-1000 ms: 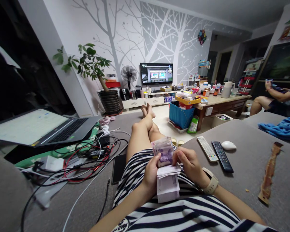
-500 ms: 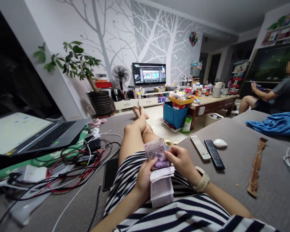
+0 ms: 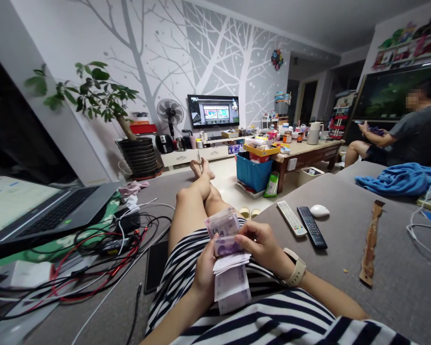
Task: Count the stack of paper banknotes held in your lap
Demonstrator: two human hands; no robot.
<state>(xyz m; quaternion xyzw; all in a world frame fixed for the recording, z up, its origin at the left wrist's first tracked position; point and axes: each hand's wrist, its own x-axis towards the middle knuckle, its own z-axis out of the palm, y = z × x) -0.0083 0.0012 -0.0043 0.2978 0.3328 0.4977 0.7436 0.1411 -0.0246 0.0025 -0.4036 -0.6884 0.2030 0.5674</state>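
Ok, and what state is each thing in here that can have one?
Banknotes: loosely stacked, edges uneven, in both hands
Left hand: closed on the banknotes' side
Right hand: thumb and finger pinching the banknotes' edge
Laptop: open, screen lit
Television: on, showing a picture
Fan: upright, running or not unclear
Cables: tangled
Blue cloth: crumpled

A broad grey fabric sofa (image 3: 341, 230) spreads to both sides of the right hand (image 3: 261, 247). Well beyond the hand, a pale wall (image 3: 165, 52) bears a grey-and-white mural of bare trees, behind a flat black-framed television (image 3: 214, 111) and a low white cabinet with drawers (image 3: 179, 157). Ahead and rightward of the hand, a long brown wooden table (image 3: 311, 159) stands on a pale glossy floor (image 3: 225, 178). Far above, the grey ceiling (image 3: 301, 19) looks dimly lit.
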